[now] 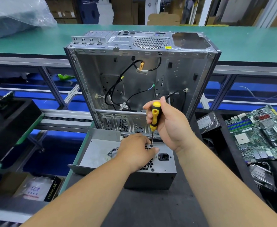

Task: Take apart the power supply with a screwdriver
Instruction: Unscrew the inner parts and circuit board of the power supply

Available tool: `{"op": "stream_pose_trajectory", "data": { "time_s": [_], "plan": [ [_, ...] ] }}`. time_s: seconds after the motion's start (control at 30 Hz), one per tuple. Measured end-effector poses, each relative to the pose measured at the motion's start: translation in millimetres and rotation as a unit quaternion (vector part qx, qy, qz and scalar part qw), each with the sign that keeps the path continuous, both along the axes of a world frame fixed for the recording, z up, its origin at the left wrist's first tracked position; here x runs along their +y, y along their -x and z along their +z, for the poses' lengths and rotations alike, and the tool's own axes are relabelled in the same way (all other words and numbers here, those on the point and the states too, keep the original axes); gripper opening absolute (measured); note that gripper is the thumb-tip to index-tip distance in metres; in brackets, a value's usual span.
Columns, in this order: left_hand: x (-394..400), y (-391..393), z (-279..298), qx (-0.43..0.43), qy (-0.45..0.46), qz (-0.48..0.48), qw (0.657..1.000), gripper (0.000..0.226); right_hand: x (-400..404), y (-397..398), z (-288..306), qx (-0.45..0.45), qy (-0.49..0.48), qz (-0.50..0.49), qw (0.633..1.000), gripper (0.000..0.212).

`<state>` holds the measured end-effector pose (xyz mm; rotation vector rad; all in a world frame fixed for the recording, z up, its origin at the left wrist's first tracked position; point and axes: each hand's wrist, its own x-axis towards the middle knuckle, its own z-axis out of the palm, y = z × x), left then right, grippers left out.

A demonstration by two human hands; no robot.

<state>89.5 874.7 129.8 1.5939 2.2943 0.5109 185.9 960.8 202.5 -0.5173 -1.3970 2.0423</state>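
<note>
Fingers of the left hand (135,150) press flat on the grey perforated-metal power supply box (157,171) beneath them, while the right hand (165,122) grips the upright yellow-and-black-handled screwdriver (155,118), whose tip could slip off the screw if tilted.

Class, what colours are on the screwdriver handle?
Yellow and black, on the screwdriver in the right hand; head view.

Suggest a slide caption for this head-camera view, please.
Right hand drives yellow-and-black screwdriver into grey metal power supply, steadied by left hand.
</note>
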Motion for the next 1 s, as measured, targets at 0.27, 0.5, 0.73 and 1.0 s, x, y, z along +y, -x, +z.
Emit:
{"op": "stream_pose_trajectory", "data": {
  "time_s": [0.27, 0.5, 0.73, 1.0],
  "plan": [
    [-2.3, -1.4, 3.0, -0.005, -0.006, 0.0, 1.0, 0.03, -4.2, -4.2, -2.3, 0.007, -0.048, -0.021, 0.999, 0.017],
    [-2.3, -1.1, 3.5, -0.005, -0.007, 0.0, 1.0, 0.03, -1.7, -5.2, -1.4, -0.026, -0.056, -0.024, 0.998, 0.027],
    [-1.8, -1.4, 0.4, -0.007, -0.006, 0.007, 1.0, 0.033, -1.2, -3.7, -0.3, 0.008, -0.028, -0.007, 1.0, 0.049],
    [-2.3, -1.3, 0.9, -0.002, -0.006, 0.005, 1.0, 0.036, -6.8, -5.5, 1.3, 0.004, -0.055, -0.026, 0.998, 0.017]
  ]
}}
